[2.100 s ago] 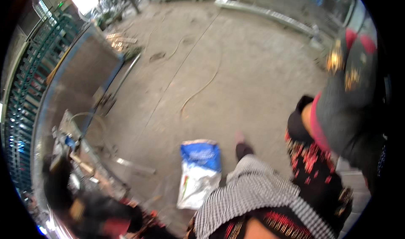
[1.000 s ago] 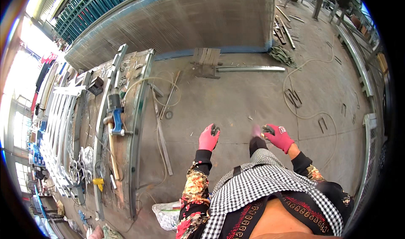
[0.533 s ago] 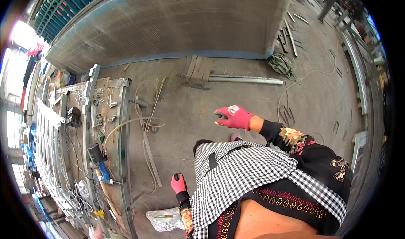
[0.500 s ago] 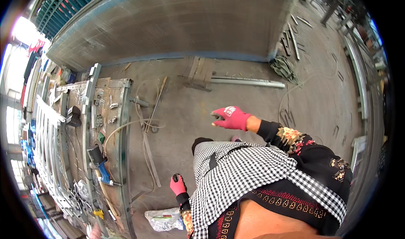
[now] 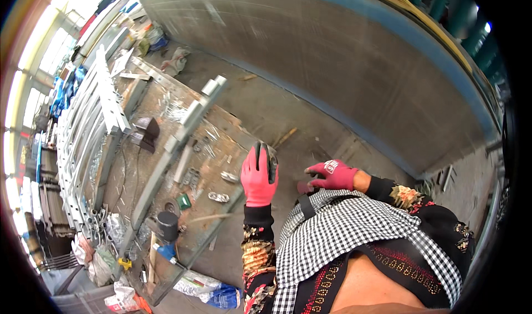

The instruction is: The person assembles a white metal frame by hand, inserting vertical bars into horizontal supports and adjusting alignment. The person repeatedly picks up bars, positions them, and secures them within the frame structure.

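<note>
Fingers (image 5: 254, 159) of the left hand (image 5: 259, 182) pointed forward, extended, with the thumb slightly apart and nothing visible in their hold. To their right, the right hand (image 5: 337, 176) had its fingers loosely bent just beyond the checked apron (image 5: 343, 225); whether it held anything could not be told. Just left of the left fingers was the workbench (image 5: 230, 134), contact unclear, with small metal pieces (image 5: 218, 196) near them. Farther left lay a green block (image 5: 183, 201), then a blue-handled power tool (image 5: 168, 225). Well beyond the fingertips stood a film-wrapped panel (image 5: 332, 75).
</note>
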`<state>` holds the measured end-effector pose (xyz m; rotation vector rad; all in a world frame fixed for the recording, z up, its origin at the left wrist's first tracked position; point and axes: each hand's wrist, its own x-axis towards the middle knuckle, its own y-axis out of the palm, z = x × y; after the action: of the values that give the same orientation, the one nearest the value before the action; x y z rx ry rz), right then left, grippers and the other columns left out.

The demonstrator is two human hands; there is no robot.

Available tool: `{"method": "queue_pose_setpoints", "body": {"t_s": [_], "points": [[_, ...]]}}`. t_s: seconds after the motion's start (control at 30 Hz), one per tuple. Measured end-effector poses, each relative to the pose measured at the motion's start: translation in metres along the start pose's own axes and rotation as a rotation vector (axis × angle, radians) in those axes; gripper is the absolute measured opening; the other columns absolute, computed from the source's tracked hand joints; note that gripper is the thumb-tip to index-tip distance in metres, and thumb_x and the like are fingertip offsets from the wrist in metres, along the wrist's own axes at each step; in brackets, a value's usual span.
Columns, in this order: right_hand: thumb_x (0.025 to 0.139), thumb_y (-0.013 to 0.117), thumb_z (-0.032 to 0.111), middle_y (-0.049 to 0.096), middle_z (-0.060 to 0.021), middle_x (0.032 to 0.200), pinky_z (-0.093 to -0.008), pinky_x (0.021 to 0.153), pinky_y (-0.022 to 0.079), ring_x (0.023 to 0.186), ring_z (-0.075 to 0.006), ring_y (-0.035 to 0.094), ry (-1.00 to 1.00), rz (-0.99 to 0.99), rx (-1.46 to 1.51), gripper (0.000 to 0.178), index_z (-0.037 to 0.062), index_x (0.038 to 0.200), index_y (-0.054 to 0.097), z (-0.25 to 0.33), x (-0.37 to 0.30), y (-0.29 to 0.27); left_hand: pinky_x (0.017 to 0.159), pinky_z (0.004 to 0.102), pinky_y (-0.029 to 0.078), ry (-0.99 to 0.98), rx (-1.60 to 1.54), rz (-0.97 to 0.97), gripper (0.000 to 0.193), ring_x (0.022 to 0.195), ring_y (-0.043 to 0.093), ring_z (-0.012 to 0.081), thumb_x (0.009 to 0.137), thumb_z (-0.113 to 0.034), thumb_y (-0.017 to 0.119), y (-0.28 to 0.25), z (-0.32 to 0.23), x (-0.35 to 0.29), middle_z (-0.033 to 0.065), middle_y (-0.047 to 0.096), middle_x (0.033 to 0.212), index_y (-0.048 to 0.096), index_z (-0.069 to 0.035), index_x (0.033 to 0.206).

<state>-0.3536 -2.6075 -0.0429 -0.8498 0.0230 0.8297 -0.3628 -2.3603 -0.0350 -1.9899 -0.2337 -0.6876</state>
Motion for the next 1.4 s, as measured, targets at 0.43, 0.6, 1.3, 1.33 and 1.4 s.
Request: {"method": "queue_pose_setpoints", "body": {"t_s": [0.43,0.6,1.3,1.33,1.4], "points": [[0.082,0.06,0.042,0.064,-0.0183,0.104,-0.037,0.082,0.048,0.098,-0.0325,0.061,-0.167,0.101,-0.061,0.05,0.0057,0.116,0.057,-0.072,0.291,-0.232,0.104,0.0507,0.028,-0.594,0.459,-0.204,0.059,0.125,0.034,0.0443,0.079,-0.033,0.061,0.085,0.169,0.159,0.0231,0.038,0.137,0.046,-0.005,0.13],[0.081,0.063,0.039,0.065,-0.0178,0.102,-0.0366,0.079,0.05,0.093,-0.0303,0.064,-0.153,0.124,-0.084,0.05,0.0036,0.116,0.057,-0.138,0.382,-0.293,0.105,0.0501,0.027,-0.857,0.535,-0.013,0.058,0.122,0.038,0.0418,0.079,-0.031,0.059,0.116,0.188,0.173,0.0169,0.046,0.133,0.046,-0.004,0.128],[0.083,0.062,0.04,0.063,-0.0119,0.107,-0.0351,0.076,0.05,0.091,-0.0273,0.063,-0.808,0.504,-0.323,0.049,0.0064,0.119,0.055,0.08,0.803,-0.393,0.097,0.0447,0.037,-1.17,0.74,-0.689,0.043,0.117,0.046,0.0402,0.081,-0.011,0.06,0.036,0.39,0.378,0.0228,0.047,0.129,0.052,-0.001,0.122],[0.083,0.062,0.04,0.063,-0.0118,0.107,-0.0349,0.076,0.05,0.09,-0.0271,0.063,-0.827,0.548,-0.357,0.049,0.0065,0.119,0.055,0.098,0.823,-0.394,0.097,0.0445,0.037,-1.197,0.772,-0.695,0.042,0.117,0.046,0.04,0.081,-0.011,0.06,0.026,0.4,0.386,0.0228,0.047,0.129,0.052,0.0,0.121],[0.083,0.063,0.038,0.064,-0.0128,0.105,-0.0341,0.076,0.05,0.089,-0.0274,0.064,-0.835,0.6,-0.314,0.048,0.0064,0.119,0.056,0.12,0.859,-0.394,0.098,0.0442,0.037,-1.237,0.831,-0.712,0.042,0.118,0.046,0.0398,0.082,-0.012,0.06,0.009,0.423,0.401,0.0229,0.047,0.129,0.052,0.0,0.121]]}}
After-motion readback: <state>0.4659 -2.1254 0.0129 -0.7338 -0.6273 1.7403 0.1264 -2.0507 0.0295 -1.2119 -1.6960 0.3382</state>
